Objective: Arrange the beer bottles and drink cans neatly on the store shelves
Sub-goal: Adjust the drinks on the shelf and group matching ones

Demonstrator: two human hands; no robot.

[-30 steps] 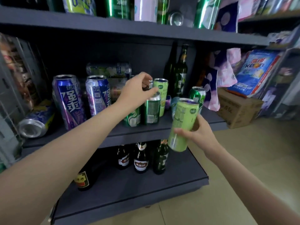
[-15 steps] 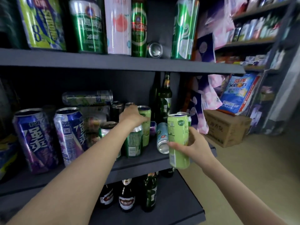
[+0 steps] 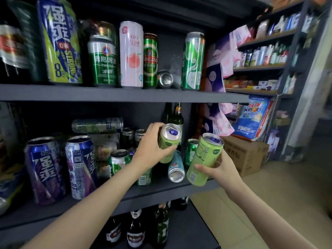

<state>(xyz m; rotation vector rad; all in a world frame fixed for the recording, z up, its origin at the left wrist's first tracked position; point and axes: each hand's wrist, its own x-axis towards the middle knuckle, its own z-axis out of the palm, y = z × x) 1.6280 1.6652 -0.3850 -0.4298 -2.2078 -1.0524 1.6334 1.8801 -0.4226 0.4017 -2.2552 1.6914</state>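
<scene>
Head view takes in a dark grey shelf unit (image 3: pixel 125 95) filling the left and middle of the scene, with a cardboard box (image 3: pixel 246 155) on the floor to its right and a blue detergent bag (image 3: pixel 255 117) leaning above that box.

On the top shelf stand a tall blue-and-lime can (image 3: pixel 60 42), a green Tsingtao can (image 3: pixel 102 62), a pale pink can (image 3: pixel 131 56), a slimmer green can (image 3: pixel 150 60) and, further right, a green-and-white can (image 3: pixel 193 62); between the last two a small can (image 3: pixel 165 79) lies on its side, its end facing out.

On the middle shelf (image 3: pixel 161 190), two purple-blue cans (image 3: pixel 45 169) stand at the near left. A green bottle (image 3: pixel 177 119) stands at the far right, and a light blue can (image 3: pixel 176 168) lies on its side near the front edge. Dark beer bottles (image 3: pixel 135 230) stand on the lowest shelf.

Left hand (image 3: pixel 152 150) has its fingers and thumb wrapped round the left light green can (image 3: pixel 169 141), which is tilted with its top toward the camera, above the middle shelf just behind the light blue can. Right hand (image 3: pixel 221 169) grips the right light green can (image 3: pixel 204 159) round its lower half, holding it tilted just in front of the middle shelf's right end, near the other green can but apart from it.
</scene>
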